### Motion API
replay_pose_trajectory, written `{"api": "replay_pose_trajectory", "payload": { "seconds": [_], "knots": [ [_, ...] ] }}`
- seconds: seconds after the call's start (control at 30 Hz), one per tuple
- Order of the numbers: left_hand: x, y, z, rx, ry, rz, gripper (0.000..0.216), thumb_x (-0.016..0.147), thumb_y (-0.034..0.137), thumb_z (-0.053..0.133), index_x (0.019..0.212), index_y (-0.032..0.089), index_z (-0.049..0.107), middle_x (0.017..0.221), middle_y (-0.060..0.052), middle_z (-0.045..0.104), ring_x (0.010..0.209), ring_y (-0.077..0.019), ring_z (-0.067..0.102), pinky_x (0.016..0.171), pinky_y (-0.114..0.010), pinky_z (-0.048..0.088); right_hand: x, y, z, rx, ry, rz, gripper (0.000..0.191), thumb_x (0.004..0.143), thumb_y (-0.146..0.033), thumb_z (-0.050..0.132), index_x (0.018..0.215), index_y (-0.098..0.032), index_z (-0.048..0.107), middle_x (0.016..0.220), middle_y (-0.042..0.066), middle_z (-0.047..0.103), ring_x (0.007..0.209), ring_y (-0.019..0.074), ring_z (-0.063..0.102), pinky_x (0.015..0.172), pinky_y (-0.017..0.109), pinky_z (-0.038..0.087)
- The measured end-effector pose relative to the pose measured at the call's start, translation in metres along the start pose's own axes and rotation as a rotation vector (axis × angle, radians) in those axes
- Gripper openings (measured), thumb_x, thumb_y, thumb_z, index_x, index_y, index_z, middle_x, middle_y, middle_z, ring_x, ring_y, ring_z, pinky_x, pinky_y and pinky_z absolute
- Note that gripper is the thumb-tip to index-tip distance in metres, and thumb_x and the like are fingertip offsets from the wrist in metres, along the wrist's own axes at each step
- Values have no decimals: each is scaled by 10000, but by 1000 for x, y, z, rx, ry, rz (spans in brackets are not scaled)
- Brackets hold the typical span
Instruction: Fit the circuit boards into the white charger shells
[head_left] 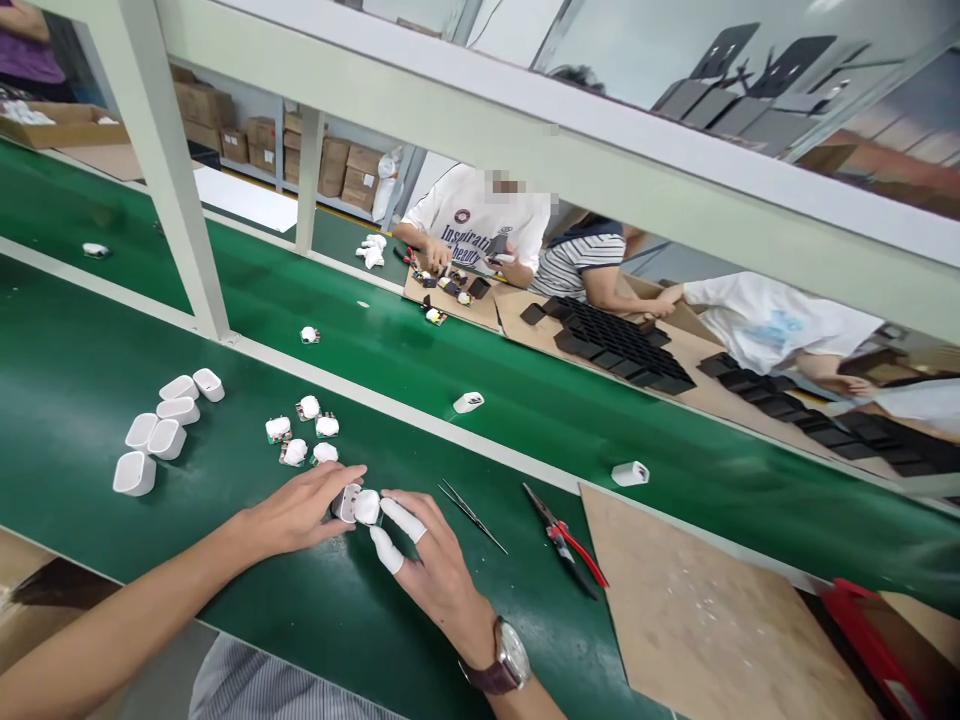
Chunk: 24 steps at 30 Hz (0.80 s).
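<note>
My left hand and my right hand meet over the green mat, both closed on a small white charger shell with a plug piece at its end. White finger cots cover two fingers of my right hand, and a watch sits on that wrist. Just beyond my left hand lie several small charger inner parts with circuit boards. Further left stand several empty white shells.
Tweezers and red-handled cutters lie right of my hands, beside a brown board. Loose white chargers ride the green belt. Across it, other people work over black trays. A white frame post stands left.
</note>
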<state>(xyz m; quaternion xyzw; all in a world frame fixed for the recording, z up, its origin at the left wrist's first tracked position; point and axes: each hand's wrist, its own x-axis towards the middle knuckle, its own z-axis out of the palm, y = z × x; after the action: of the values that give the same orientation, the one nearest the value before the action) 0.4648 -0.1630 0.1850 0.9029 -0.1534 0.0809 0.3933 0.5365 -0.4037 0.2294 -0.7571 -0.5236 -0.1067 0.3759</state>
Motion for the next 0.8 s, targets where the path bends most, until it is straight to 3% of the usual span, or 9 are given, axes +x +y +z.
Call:
{"api": "replay_pose_trajectory", "payload": {
  "seconds": [0.27,0.53,0.8],
  "knots": [
    [-2,0,1,-5,-2,41,709,981,266,674,1591,268,313,1357,-138,562,1209,-289,622,1035,-439,561,-6,3,3,-143,-70,-96,583,963,-54,653,1500,-211,489,1307,174,671,1141,303,659,916,501,618],
    [-2,1,-1,-23,-24,23,719,979,250,679,1594,259,307,1397,-142,539,1246,-288,601,1053,-431,551,-3,5,0,-94,-113,-122,625,949,-31,657,1518,-192,454,1347,192,638,1148,312,618,913,525,608],
    [-1,1,-1,-47,-47,-1,722,971,237,680,1590,261,309,1384,-132,559,1228,-282,614,1044,-428,555,-4,7,1,-109,-133,-124,430,955,-42,639,1350,-189,557,1359,179,633,1148,310,633,916,522,607]
  ]
}}
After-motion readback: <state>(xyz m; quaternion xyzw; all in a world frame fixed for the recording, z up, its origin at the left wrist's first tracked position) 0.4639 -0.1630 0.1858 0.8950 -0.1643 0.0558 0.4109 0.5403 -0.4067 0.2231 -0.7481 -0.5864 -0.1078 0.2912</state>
